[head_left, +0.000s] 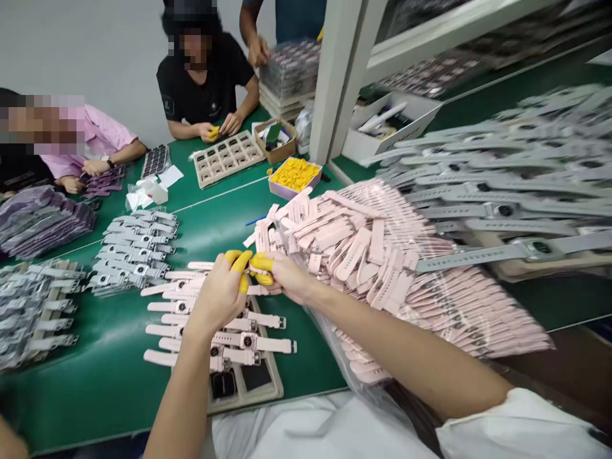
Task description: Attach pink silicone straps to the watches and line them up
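The tan tray (pixel 276 386) sits on the green desk (pixel 115 363), close to the person's white clothes (pixel 306 427). Pink watches (pixel 248 342) lie in rows on top of the tray, with their straps poking out past both its sides. In the near part of the tray you can see a dark square (pixel 224 385). The left hand (pixel 222 290) and the right hand (pixel 282 274) meet above the far part of the tray, both with yellow finger covers (pixel 241 260). Their fingers are bent in close, but I cannot tell what they pinch, because the covers hide it. Right of the tray is a big heap of pink straps (pixel 356 252), and past that are long gray watches (pixel 504 210). Left of the tray are more rows of silver-gray watches (pixel 138 268). Beyond the tray is a small box (pixel 312 184) full of yellow bits (pixel 294 172), and farther off sits a person in a black top (pixel 203 95).
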`<state>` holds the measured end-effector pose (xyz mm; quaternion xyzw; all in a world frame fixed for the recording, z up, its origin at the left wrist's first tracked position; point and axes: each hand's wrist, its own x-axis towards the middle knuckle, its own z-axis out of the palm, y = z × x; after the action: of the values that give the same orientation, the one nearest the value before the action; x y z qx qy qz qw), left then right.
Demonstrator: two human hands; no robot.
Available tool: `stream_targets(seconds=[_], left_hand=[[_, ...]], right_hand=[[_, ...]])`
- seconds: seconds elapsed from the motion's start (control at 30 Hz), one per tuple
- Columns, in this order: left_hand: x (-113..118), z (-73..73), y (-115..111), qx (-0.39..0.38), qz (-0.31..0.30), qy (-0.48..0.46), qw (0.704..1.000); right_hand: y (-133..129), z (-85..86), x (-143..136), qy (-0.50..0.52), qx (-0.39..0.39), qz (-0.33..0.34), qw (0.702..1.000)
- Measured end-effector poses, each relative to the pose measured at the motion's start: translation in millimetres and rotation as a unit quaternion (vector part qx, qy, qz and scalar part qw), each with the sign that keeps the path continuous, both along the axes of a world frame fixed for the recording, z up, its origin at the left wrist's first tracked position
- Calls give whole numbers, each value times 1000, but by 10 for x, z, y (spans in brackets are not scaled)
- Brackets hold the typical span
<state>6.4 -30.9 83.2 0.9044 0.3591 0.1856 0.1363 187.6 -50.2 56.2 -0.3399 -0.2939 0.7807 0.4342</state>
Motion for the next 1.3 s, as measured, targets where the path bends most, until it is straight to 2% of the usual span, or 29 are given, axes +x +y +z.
stream_targets(seconds=[0.1, 0.23, 0.33, 0.63, 0.7, 0.77, 0.83, 0.97, 1.03, 1.13, 1.2, 1.23, 1.3], left_hand=[[-7, 84, 23, -38, -30, 5, 999], [-17, 95, -6, -90, -18, -34, 995], [-27, 78, -37, -97, -10, -45, 994], [-133, 144, -44, -118, -17, 15, 993], [-146, 149, -62, -120, -13, 9, 993], [-183, 179, -76, -120, 3, 9, 993], [-264, 252, -77, -124, 32, 23, 992], [-580, 454, -22, -119, 95, 114, 982], [-771, 517, 17, -79, 105, 170, 977], [-1019, 530, 35, -17, 88, 217, 972], [-1137, 508, -6, 0, 83, 218, 972], [-1179, 496, -48, 5, 84, 211, 974], [-1227, 475, -173, 6, 82, 193, 978]], right_hand=[[-25, 10, 6, 4, 1, -4, 1000], [-63, 26, -5, 37, 0, -15, 999], [-78, 26, -21, 34, 5, -15, 999], [-102, -30, -75, -16, 9, 19, 1000], [-108, -43, -80, -36, 40, 19, 998], [-108, -51, -67, -88, 106, 8, 990], [-100, -45, -33, -185, 186, 11, 965], [-86, 11, 52, -392, 290, 102, 867], [-93, 50, 70, -453, 316, 135, 823], [-118, 114, 71, -502, 356, 151, 774], [-128, 162, 90, -530, 391, 131, 741], [-126, 185, 116, -555, 408, 99, 718], [-108, 216, 208, -639, 420, 0, 645]])
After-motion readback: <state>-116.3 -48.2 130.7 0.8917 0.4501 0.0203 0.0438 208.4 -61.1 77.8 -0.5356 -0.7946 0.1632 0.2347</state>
